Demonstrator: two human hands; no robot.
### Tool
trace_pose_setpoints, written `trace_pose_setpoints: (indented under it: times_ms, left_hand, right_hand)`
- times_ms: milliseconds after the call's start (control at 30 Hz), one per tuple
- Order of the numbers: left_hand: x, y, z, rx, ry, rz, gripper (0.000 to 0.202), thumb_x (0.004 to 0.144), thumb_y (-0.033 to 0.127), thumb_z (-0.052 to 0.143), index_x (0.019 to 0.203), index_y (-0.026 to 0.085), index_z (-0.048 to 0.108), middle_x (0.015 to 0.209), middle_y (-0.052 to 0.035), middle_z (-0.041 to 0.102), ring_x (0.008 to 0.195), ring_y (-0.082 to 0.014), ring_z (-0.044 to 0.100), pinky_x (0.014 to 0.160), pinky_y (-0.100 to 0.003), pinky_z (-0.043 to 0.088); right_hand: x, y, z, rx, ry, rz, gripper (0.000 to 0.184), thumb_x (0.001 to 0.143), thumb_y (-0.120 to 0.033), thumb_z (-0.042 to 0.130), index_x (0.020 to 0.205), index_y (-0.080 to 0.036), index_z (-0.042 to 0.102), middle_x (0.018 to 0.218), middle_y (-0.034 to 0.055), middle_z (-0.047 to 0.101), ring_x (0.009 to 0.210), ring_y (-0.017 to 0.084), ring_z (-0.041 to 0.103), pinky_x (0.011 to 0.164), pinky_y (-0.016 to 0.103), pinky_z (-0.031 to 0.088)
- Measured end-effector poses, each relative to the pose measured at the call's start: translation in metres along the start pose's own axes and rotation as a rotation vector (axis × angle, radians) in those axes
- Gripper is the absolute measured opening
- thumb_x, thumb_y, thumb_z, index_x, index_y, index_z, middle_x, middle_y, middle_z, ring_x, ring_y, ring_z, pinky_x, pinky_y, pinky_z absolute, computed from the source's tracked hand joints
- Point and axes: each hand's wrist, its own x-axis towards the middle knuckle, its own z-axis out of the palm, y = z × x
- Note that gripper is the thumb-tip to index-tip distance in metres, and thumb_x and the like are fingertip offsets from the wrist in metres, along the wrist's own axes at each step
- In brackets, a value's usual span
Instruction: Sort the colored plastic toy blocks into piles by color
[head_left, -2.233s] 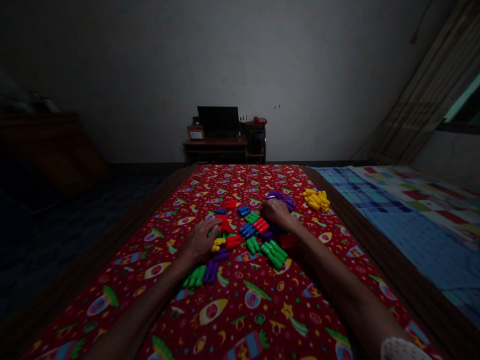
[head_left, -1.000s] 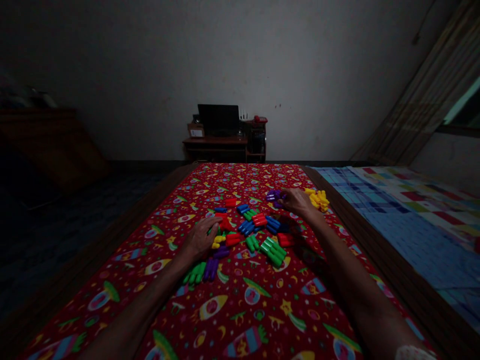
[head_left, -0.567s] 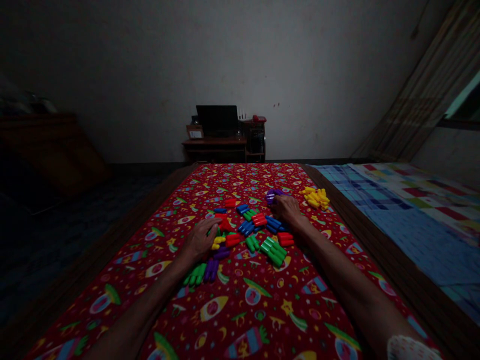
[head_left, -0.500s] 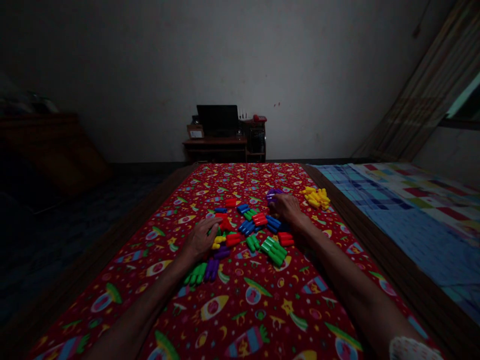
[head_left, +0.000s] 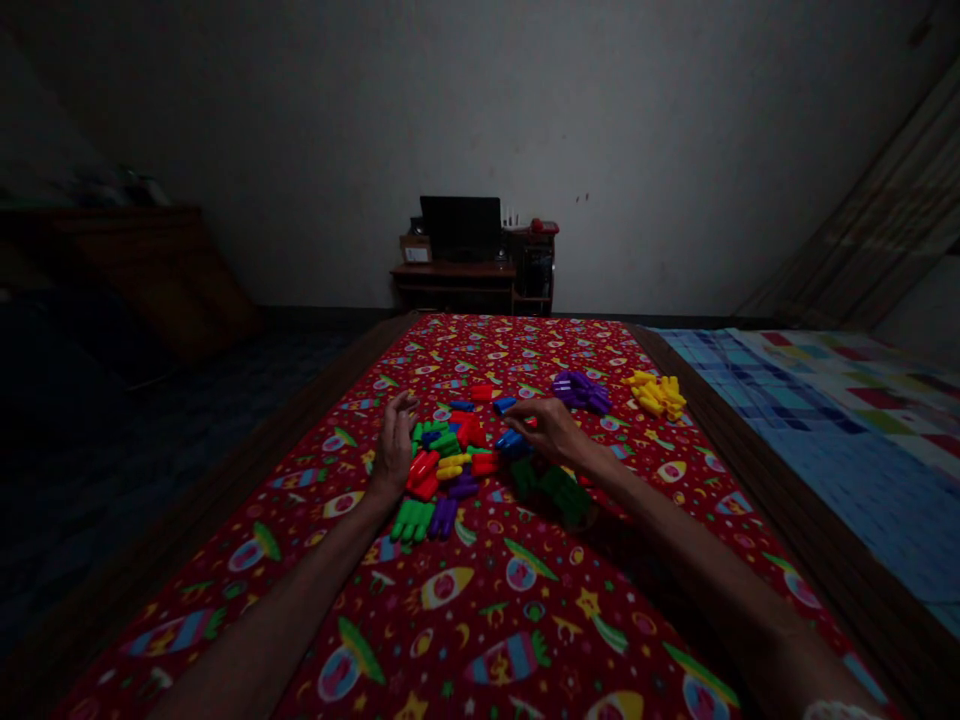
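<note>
My left hand (head_left: 395, 445) rests on its side along the left edge of a mixed pile of plastic building pieces, fingers loosely curved and apart. Close by it are red pieces (head_left: 424, 475), yellow pieces (head_left: 452, 466), green pieces (head_left: 412, 520) and purple pieces (head_left: 444, 517). My right hand (head_left: 553, 430) hovers over the pile's right part, thumb and fingers pointing left, with a small gap between them. Just at its fingertips lies a blue piece (head_left: 503, 405); more blue pieces (head_left: 513, 443) sit below the hand. Shaded green pieces (head_left: 559, 490) lie under my right wrist.
Beyond my right hand is a purple heap (head_left: 581, 391), with a yellow heap (head_left: 658, 395) to its right. A red patterned cloth (head_left: 480, 620) covers the table. A bed (head_left: 765, 430) stands on the right; a desk with a monitor (head_left: 460, 228) stands by the wall.
My right hand has left the purple heap and moved back left over the blue pieces. My left hand has shifted to the pile's left edge, uncovering red and green pieces. The view has turned slightly left.
</note>
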Motion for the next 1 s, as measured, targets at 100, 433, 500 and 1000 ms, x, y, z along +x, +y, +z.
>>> trace_pose_setpoints:
  times_ms: [100,433,500,1000]
  left_hand:
    - [-0.003,0.002,0.003,-0.001,-0.026,0.056,0.041,0.095,0.045,0.035,0.126,0.023,0.048,0.127,-0.0117,0.056,0.123,-0.0228,0.053,0.108,-0.044,0.042]
    - [-0.006,0.003,0.002,0.093,-0.067,0.103,0.044,0.094,0.047,0.035,0.128,0.022,0.047,0.124,-0.0121,0.057,0.118,-0.0244,0.056,0.105,-0.047,0.044]
    - [-0.005,0.002,0.002,0.101,-0.077,0.110,0.045,0.094,0.049,0.035,0.128,0.022,0.047,0.123,-0.0115,0.058,0.117,-0.0241,0.057,0.104,-0.047,0.044]
    - [-0.005,0.006,0.003,0.095,-0.087,0.076,0.045,0.093,0.051,0.036,0.126,0.022,0.049,0.117,-0.0117,0.060,0.109,-0.0245,0.061,0.098,-0.046,0.048]
  right_hand:
    - [-0.002,-0.038,0.026,-0.002,-0.184,-0.189,0.020,0.091,-0.027,0.056,0.104,-0.016,0.066,0.093,0.0074,0.069,0.086,0.019,0.061,0.077,0.028,0.046]
    - [-0.017,-0.056,0.063,-0.281,-0.183,-0.260,0.059,0.091,-0.018,0.048,0.147,-0.020,0.028,0.115,0.0107,0.059,0.109,0.025,0.048,0.094,0.044,0.043]
    - [-0.014,-0.053,0.067,-0.269,-0.172,-0.269,0.056,0.091,-0.018,0.048,0.145,-0.019,0.032,0.111,0.0104,0.061,0.104,0.024,0.050,0.090,0.040,0.044]
    - [-0.008,-0.059,0.027,-0.245,-0.407,-0.407,0.018,0.094,-0.029,0.053,0.097,-0.016,0.065,0.090,0.0077,0.068,0.084,0.019,0.056,0.077,0.031,0.041]
